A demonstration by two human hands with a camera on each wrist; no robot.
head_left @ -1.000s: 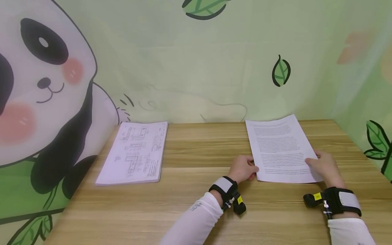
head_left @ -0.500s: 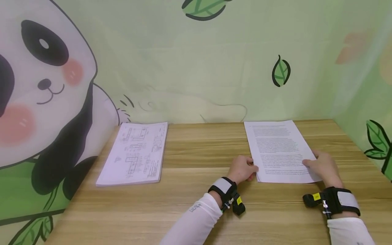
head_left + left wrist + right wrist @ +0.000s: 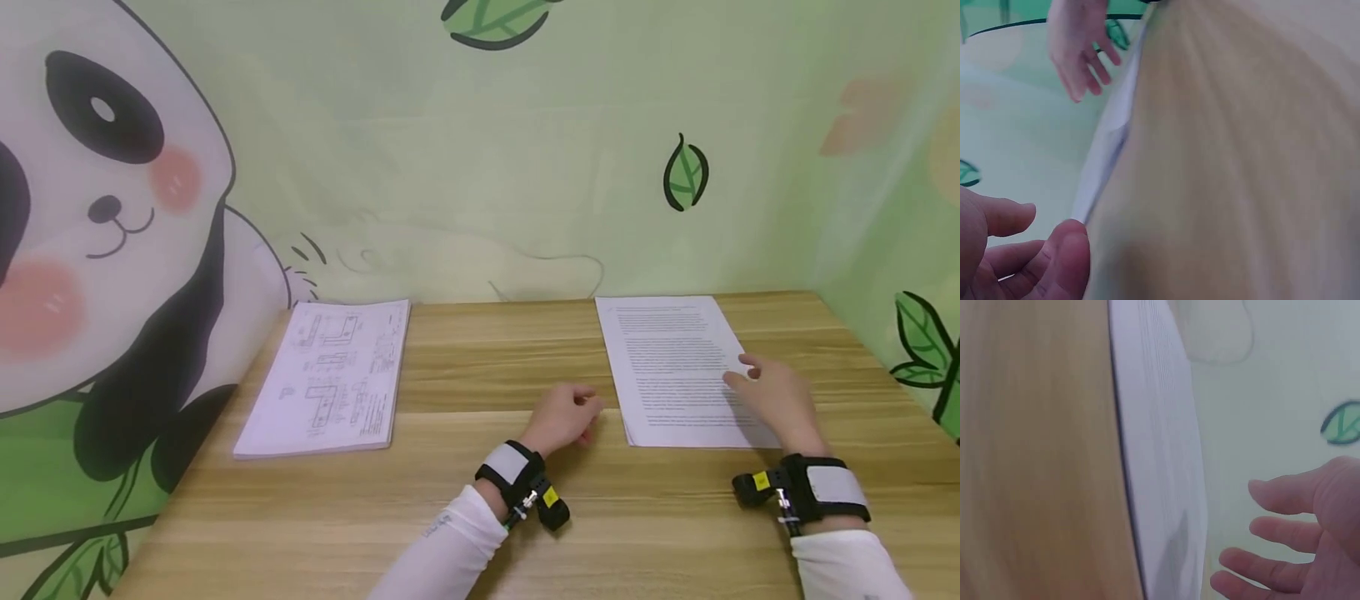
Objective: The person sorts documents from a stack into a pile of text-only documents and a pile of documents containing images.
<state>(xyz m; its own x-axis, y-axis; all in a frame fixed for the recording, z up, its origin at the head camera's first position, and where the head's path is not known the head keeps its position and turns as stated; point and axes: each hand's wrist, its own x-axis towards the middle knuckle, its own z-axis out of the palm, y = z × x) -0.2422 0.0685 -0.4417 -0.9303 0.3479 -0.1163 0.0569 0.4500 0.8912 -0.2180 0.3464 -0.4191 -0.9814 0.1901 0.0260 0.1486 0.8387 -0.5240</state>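
Note:
Printed sheets of paper [image 3: 667, 367], covered in lines of text, lie flat on the right side of the wooden table. Just left of their near-left corner is my left hand [image 3: 562, 415], its fingers loosely bent and holding nothing. A gap shows between thumb and fingers in the left wrist view, where the paper [image 3: 1113, 125] appears edge-on. Over the right edge of the sheets hovers my right hand [image 3: 780, 400]. Its fingers [image 3: 1266, 569] are spread and grip nothing in the right wrist view, apart from the paper [image 3: 1160, 450], on which a shadow falls.
A thicker stack of paper [image 3: 322, 375] with technical drawings on top lies at the table's left. Bare wooden tabletop [image 3: 487, 358] stretches between the two piles. Behind the table hangs a green backdrop [image 3: 450, 167] printed with a panda and leaves.
The top sheet's raised far edge came down flat. Both hands then let go of the paper; the left moved away to the left, and the right lifted off the edge.

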